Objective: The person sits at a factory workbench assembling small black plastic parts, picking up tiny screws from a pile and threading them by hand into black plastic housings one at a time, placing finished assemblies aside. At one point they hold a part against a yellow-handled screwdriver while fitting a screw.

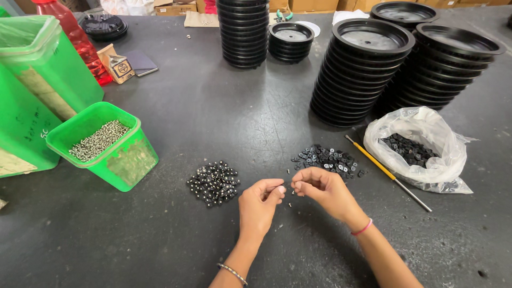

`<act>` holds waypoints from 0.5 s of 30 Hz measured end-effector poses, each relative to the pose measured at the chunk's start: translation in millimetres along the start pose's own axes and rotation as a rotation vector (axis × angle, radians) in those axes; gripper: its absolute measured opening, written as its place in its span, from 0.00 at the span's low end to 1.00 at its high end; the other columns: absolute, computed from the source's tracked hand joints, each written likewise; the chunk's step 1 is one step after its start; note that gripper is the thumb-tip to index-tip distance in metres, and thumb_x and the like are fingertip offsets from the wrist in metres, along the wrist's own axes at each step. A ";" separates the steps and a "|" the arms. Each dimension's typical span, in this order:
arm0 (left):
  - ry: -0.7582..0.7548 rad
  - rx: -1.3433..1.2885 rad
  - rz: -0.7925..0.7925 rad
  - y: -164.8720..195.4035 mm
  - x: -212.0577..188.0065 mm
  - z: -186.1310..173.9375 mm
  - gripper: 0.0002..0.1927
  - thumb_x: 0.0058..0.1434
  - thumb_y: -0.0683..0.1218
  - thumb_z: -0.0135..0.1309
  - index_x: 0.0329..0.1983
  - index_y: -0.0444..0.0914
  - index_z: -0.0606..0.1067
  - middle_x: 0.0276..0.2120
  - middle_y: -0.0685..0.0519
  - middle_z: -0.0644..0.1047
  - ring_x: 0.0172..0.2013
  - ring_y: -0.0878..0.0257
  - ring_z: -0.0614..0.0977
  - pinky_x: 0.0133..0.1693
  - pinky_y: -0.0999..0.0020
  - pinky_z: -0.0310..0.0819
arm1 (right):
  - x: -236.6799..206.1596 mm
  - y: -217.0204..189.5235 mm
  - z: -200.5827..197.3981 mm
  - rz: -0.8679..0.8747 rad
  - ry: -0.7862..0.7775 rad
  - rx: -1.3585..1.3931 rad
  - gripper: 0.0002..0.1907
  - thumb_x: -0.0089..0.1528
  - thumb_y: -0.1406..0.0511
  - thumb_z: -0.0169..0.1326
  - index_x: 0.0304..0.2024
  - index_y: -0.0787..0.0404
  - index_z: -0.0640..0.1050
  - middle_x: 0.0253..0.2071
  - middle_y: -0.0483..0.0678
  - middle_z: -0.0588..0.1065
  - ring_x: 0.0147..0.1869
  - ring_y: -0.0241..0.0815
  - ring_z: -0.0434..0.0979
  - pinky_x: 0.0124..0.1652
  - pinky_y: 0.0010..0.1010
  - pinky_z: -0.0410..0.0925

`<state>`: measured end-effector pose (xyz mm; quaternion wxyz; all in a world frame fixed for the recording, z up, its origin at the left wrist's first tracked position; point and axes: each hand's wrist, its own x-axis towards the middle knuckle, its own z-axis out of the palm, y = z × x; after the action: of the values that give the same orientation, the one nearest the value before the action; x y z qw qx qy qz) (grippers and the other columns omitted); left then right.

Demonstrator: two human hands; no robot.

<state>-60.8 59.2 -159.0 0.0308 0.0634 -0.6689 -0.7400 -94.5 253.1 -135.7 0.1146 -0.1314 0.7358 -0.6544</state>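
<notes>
Left hand (260, 200) and right hand (320, 188) meet fingertip to fingertip low over the desk (224, 112), both pinched nearly closed on a tiny part between them, too small to identify. Landmark is the clip pile (329, 159): hands just nearer the person than it, a second pile of black pieces with shiny spots (213, 183) left of it, green tub of screws (101, 143) further left. Right of it: orange-handled tool (380, 167), then bag of clips (416, 146); black lid stacks (362, 69) beyond.
</notes>
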 end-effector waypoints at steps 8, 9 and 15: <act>0.008 -0.004 0.007 1.8 -0.5 -1.1 0.10 0.59 0.40 0.61 0.44 0.32 0.83 0.32 0.52 0.85 0.31 0.69 0.84 0.36 0.73 0.82 | -0.4 1.7 0.3 -0.031 0.026 0.010 0.12 0.64 0.69 0.55 0.48 0.69 0.81 0.41 0.46 0.81 0.44 0.34 0.81 0.47 0.27 0.75; 0.009 -0.006 0.008 1.8 -0.5 -1.0 0.10 0.59 0.40 0.61 0.44 0.32 0.83 0.32 0.52 0.85 0.31 0.69 0.84 0.36 0.73 0.82 | 0.3 2.1 0.3 -0.022 0.021 0.018 0.11 0.65 0.69 0.55 0.48 0.69 0.81 0.41 0.46 0.81 0.44 0.34 0.81 0.48 0.28 0.75; 0.012 -0.039 0.008 1.7 -0.4 -0.1 0.10 0.59 0.40 0.61 0.43 0.32 0.83 0.33 0.51 0.85 0.31 0.69 0.85 0.36 0.73 0.83 | 1.0 6.5 4.9 -0.010 0.092 -0.034 0.11 0.63 0.69 0.57 0.47 0.68 0.81 0.41 0.46 0.82 0.42 0.33 0.81 0.46 0.26 0.75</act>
<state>-60.5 59.0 -157.2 0.0391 0.0645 -0.6544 -0.7524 -94.1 248.8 -142.7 0.0749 -0.1068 0.7507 -0.6477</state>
